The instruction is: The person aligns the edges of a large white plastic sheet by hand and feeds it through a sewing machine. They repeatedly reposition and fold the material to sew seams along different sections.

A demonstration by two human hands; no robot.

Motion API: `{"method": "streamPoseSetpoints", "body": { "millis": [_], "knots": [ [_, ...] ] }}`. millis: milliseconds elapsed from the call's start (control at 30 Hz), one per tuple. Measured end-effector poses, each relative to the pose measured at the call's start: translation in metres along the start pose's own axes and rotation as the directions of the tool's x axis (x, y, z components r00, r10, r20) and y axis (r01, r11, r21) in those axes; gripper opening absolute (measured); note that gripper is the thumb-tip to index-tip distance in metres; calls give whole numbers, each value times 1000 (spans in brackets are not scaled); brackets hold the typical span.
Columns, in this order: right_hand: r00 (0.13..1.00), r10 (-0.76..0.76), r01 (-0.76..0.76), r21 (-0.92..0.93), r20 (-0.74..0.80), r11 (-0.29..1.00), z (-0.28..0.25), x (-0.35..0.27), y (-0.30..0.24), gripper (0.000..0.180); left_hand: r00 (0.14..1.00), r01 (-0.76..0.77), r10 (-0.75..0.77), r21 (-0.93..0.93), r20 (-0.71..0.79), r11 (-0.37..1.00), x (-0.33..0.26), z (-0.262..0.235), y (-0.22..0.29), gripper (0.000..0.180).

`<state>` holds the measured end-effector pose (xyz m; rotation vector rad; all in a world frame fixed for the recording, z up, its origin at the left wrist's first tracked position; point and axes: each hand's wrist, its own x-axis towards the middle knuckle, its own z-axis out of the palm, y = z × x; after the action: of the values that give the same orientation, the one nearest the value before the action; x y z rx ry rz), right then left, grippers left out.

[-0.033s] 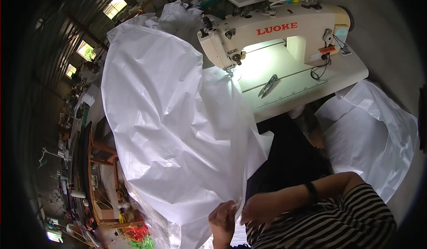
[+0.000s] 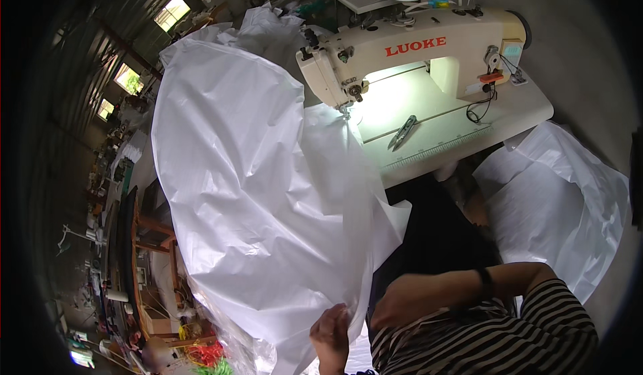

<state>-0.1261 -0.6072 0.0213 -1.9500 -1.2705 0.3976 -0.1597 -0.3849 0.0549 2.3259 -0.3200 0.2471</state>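
White sheeting (image 2: 248,194) billows up and away from the left hand (image 2: 330,338), which pinches its lower edge. Right hand (image 2: 395,304) rests just beside that edge, its grip hidden; I cannot tell.

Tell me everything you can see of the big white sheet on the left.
The white sheet is thin, glossy and crinkled, plastic-like or coated fabric by its look. It billows in a large mound from the sewing machine, one part lying under the needle end, and drapes down off the table edge toward the person. The left hand grips its lower edge; the right hand lies just beside that edge, contact unclear.
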Motion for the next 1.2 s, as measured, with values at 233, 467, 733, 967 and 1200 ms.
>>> {"method": "streamPoseSetpoints", "body": {
  "millis": [233,467,733,967,1200],
  "knots": [
    [668,147,-330,-114,-730,937,-69,-80,104,30,957,271,-264,-44,117,962,-3,5,-28,24],
    [868,375,-390,22,-324,921,-5,-68,103,25,937,324,-344,-215,-60,921,-1,-18,5,8],
    [850,399,33,790,-345,613,3,-68,-2,18,967,-251,252,-38,35,967,24,-24,31,12],
    [967,128,19,560,-222,828,-13,-66,-55,17,939,-328,321,42,123,944,20,-15,57,17],
    [950,-12,141,392,-313,909,-9,-51,-60,17,962,-244,250,-72,113,967,-1,16,50,13]
  ]
}}
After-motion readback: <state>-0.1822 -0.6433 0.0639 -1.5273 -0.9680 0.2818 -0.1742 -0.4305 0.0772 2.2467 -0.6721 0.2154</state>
